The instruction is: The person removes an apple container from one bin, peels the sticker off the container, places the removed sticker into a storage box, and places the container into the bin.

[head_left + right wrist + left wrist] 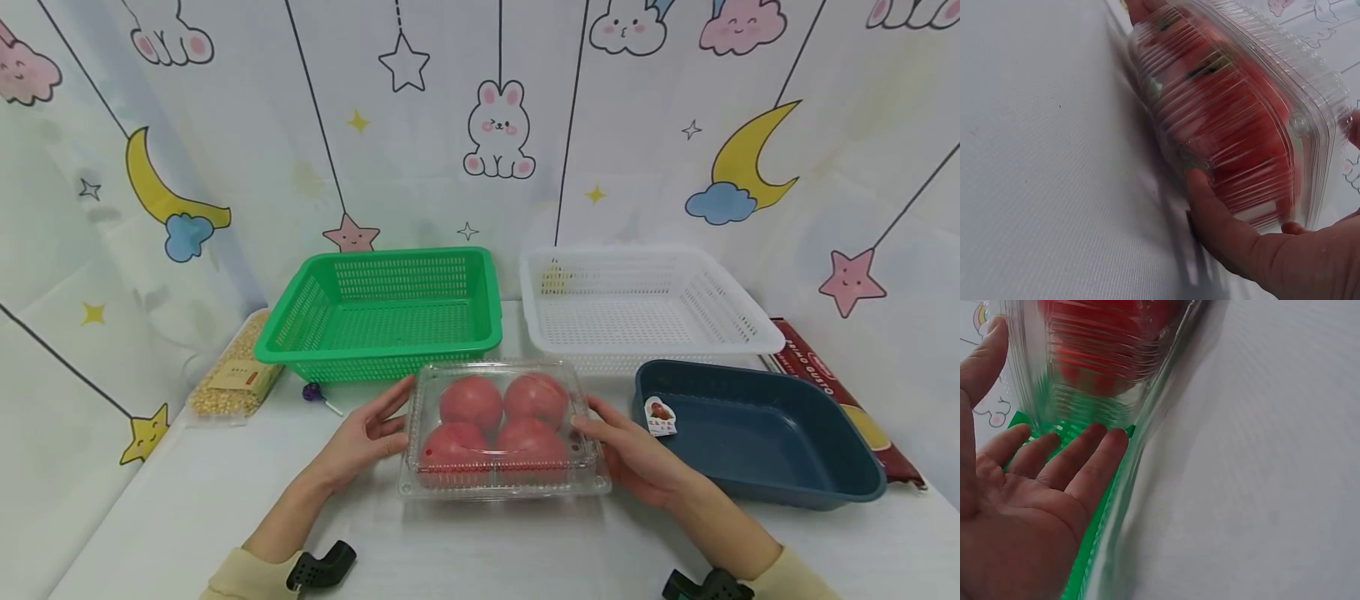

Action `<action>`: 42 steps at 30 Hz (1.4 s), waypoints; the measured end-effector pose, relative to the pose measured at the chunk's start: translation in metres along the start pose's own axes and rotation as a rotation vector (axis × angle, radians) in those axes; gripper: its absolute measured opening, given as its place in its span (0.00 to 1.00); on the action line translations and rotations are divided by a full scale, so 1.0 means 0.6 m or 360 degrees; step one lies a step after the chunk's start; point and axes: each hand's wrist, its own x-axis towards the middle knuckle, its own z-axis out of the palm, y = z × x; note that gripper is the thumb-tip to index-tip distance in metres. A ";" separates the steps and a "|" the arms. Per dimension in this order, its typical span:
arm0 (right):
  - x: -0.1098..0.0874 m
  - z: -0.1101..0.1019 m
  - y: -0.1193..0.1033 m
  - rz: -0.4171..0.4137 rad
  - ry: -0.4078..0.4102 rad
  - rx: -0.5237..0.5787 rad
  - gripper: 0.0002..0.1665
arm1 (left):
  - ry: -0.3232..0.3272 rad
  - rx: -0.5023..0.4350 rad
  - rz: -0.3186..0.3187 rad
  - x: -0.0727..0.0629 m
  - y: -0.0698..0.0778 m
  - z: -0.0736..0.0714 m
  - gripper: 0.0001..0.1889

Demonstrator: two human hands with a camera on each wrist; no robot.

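Note:
A clear plastic clamshell box [504, 493] of several red tomatoes [471, 402] is in front of me in the head view, its lid closed. At its left end is my left hand [365, 433], fingers extended and spread; in the left wrist view the fingertips [1109, 439] are at the box's ribbed end, the thumb standing apart. My right hand [637, 450] grips the right end, thumb on the near top edge. The right wrist view shows one digit against the ribbed wall and others at the rim. Whether the box touches the table cannot be told.
Behind the box stand a green basket [378, 357] and a white basket [652, 343]. A dark blue tray [757, 433] with a sticker lies right, beside a dark red packet [892, 446]. A bag of yellow kernels [236, 375] and a purple lollipop [312, 392] are left.

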 end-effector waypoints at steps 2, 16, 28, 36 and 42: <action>0.000 0.001 0.000 0.0014 0.0017 -0.0008 0.43 | 0.0003 -0.0002 -0.0008 0.001 0.002 0.000 0.46; -0.009 0.009 -0.007 -0.0004 0.0115 0.0009 0.44 | -0.0003 -0.0030 -0.0008 0.003 0.005 0.002 0.44; -0.019 0.019 -0.024 0.0019 0.0267 0.0031 0.43 | 0.0002 -0.0035 0.0084 0.002 0.015 0.003 0.41; -0.024 0.020 -0.029 0.0032 0.0231 0.0063 0.43 | 0.0009 -0.0069 0.0029 -0.002 0.012 -0.001 0.40; -0.035 0.028 -0.041 0.0004 0.0200 0.0125 0.43 | -0.0020 -0.0214 0.0033 -0.005 0.016 0.001 0.43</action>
